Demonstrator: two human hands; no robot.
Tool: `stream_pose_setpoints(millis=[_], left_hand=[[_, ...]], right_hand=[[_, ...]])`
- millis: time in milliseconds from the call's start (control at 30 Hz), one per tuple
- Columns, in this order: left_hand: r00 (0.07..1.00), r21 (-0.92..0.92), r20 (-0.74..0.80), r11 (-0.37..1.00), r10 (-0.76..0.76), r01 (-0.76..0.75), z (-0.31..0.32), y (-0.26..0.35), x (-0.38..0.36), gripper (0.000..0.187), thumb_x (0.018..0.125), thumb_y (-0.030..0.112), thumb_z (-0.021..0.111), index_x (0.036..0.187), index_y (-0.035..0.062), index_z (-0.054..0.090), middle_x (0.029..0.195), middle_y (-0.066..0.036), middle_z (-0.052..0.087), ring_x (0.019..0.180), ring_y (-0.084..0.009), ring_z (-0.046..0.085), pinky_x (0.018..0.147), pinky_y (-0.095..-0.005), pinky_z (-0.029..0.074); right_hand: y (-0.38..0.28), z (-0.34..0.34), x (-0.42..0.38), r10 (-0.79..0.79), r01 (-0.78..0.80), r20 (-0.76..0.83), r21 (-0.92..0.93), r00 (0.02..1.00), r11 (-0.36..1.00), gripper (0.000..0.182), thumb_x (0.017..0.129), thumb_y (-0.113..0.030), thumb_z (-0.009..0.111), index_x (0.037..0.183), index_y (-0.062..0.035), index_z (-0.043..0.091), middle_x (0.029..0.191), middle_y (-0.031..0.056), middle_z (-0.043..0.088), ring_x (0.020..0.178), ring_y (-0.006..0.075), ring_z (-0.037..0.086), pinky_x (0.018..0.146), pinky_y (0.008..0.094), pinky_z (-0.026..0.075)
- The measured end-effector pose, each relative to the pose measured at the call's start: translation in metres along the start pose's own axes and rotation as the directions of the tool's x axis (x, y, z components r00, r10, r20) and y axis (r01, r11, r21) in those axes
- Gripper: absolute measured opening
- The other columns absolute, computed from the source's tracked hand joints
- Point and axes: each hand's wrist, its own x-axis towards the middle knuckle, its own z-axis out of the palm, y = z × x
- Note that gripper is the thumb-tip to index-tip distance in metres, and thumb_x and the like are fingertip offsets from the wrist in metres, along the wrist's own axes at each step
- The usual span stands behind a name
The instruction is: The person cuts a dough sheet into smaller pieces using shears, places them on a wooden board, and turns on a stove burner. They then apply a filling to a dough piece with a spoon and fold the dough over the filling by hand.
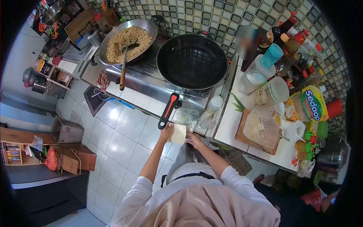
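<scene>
A flat, pale-yellow rectangular piece (177,134), perhaps paper or card, is held low in front of my body at the counter's front edge. My left hand (166,132) grips its left side, and the fingers of my right hand (194,139) close at its lower right edge. Just beyond it a clear plastic bag (186,116) lies on the counter. The black frying pan (193,62) rests on the stove, its black-and-red handle (169,111) reaching toward my left hand. Nothing shows inside the pan.
Left of the pan stands a metal wok (151,28) of brown crumbly food with a wooden-handled ladle (123,70). White bottles (214,103) stand right of the stove. Farther right are a wooden board (242,130) with a floury plastic container (261,128), jars (272,90) and sauce bottles.
</scene>
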Motion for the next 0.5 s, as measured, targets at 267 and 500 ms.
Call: stream_pose_setpoints(millis=[267,500], left_hand=[[0.991,-0.064,0.113,0.995,0.078,-0.071,0.016,0.028,-0.005,0.031,0.085,0.027,0.052,0.097,-0.0003,0.060,0.078,-0.004,0.060,0.070,-0.0098,0.054,0.063,-0.0244,0.044],[0.997,-0.114,0.062,0.992,0.053,-0.045,0.011,0.030,-0.002,0.028,0.086,0.027,0.052,0.090,0.0000,0.061,0.075,-0.002,0.059,0.065,-0.0092,0.053,0.059,-0.0249,0.044]], right_hand=[[0.003,-0.007,0.012,-0.060,0.058,-0.033,-0.075,0.998,0.996,0.033,0.081,-0.025,0.054,0.105,-0.0031,0.051,0.099,0.0082,0.058,0.090,0.0177,0.057,0.077,0.0362,0.047],[-0.009,-0.005,-0.003,-0.100,0.098,-0.008,-0.154,0.995,0.983,0.038,0.080,-0.026,0.057,0.108,-0.0009,0.050,0.103,0.0083,0.054,0.094,0.0206,0.055,0.072,0.0348,0.050]])
